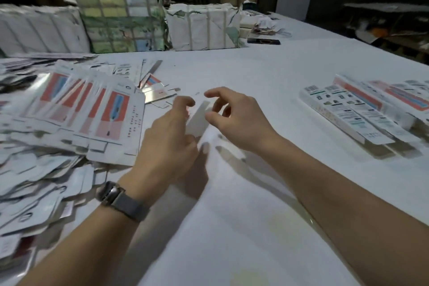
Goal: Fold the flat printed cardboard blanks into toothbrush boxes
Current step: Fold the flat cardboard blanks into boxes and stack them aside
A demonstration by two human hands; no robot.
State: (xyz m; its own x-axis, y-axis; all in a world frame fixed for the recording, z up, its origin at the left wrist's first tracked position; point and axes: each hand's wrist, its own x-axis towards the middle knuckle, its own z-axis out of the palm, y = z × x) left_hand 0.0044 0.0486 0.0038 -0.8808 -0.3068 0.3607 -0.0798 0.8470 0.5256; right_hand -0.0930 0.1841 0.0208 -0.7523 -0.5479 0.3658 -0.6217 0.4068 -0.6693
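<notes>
Gripping blank with left hand | right hand fingers pinching its edge

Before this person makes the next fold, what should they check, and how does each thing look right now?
1. Blank in hand: ok, the left hand holds it from the side.
2. Right hand grip on it: cannot tell; the fingers curl at its top edge, blurred.
3. Fold lines lined up: cannot tell, only the blank's plain white side shows.
4. More blanks in reach: ok, a pile lies to the left.
5. Room for the finished box: ok, folded boxes lie in a row on the right, bare table beside them.
</notes>
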